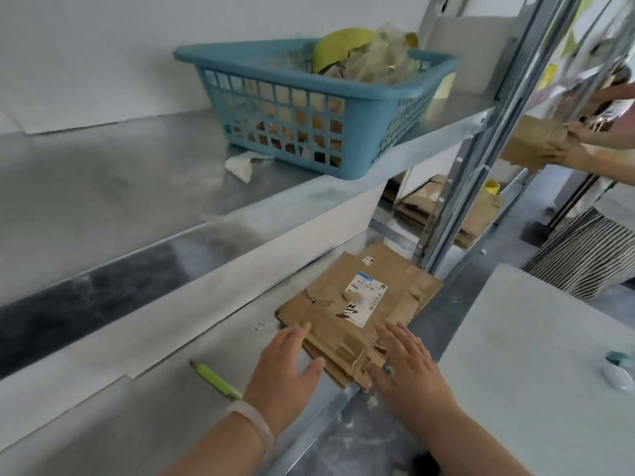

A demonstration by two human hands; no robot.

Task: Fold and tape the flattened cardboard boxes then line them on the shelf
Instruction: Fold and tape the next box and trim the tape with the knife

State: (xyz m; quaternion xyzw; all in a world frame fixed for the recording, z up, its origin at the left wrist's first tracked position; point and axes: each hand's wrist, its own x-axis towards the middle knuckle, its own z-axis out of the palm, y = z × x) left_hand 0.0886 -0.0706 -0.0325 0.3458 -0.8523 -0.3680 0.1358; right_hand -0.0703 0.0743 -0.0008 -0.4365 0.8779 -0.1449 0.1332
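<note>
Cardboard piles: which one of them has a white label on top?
The flattened pile on the lower shelf, just ahead of the left hand and the right hand. The other pile, behind the shelf post, shows only plain brown.

Bright, even, diffuse light; shadows soft. Motion blur upper right of frame. Edges bowed. Dull sheen on grey metal shelf (pixel 103 187).
</note>
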